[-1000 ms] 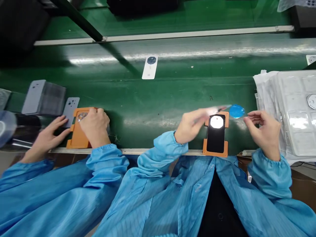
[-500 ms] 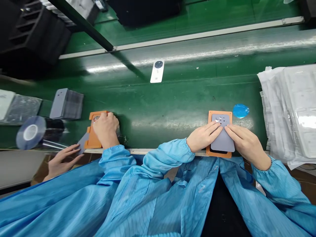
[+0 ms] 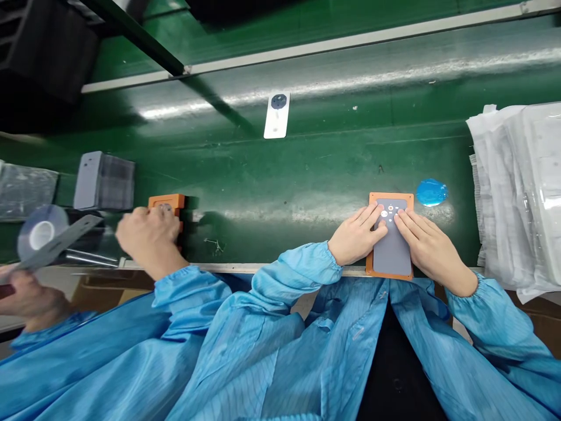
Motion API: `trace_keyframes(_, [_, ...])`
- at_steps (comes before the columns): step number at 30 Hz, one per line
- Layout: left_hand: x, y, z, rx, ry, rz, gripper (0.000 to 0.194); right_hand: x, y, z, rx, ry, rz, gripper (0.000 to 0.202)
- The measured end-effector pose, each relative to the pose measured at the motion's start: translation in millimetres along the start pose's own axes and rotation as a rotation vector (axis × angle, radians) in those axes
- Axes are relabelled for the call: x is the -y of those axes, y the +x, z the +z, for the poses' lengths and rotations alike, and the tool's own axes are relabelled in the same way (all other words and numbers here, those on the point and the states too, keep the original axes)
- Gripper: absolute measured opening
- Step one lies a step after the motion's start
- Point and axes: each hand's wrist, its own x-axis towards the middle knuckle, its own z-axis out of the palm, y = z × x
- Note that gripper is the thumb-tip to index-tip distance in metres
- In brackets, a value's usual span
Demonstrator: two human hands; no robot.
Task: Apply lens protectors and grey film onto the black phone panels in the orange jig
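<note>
A grey phone back cover (image 3: 391, 248), with small camera holes near its far end, lies flat in an orange fixture (image 3: 370, 272) at the bench's front edge. My left hand (image 3: 356, 235) rests on the cover's upper left side, fingertips beside the camera holes and thumb across the surface. From the right, my right hand (image 3: 433, 248) lays its outstretched fingers along the cover's upper right edge. Both hands look flat and open, pressing on the cover and fixture rim. Just beyond, to the right, a round blue film (image 3: 432, 192) lies on the green bench.
At left, a co-worker's hand (image 3: 146, 234) rests over another orange fixture (image 3: 173, 200); their other hand (image 3: 37, 295) holds a long grey piece (image 3: 65, 238). A tape roll (image 3: 42, 234), stacked grey covers (image 3: 90, 181), a white phone cover (image 3: 276, 121) and plastic trays (image 3: 543, 193) surround.
The grey cover now sits further up and aligned inside the orange fixture, hiding the dark opening below it. My fingers have shifted up slightly. The co-worker's far hand moved left with a grey piece.
</note>
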Motion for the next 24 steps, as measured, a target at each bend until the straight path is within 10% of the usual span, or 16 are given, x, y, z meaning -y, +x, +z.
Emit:
trace_keyframes(13, [-20.5,-16.2,-9.0,0.027,-0.102,-0.032,0.044,18.6,-8.2,-11.6,0.138,-0.102,-0.007,0.077])
trace_keyframes(19, [4.3,-19.2,-10.9,0.054,-0.378,-0.047,0.053,15.8,-16.4,-7.3,0.078,0.017,0.017,0.072])
trace_keyframes(24, [18.0,-16.2,-1.6,-0.279,-0.765,-0.268,0.072,15.8,-17.4,-20.3,-0.176,0.576,0.173,0.047])
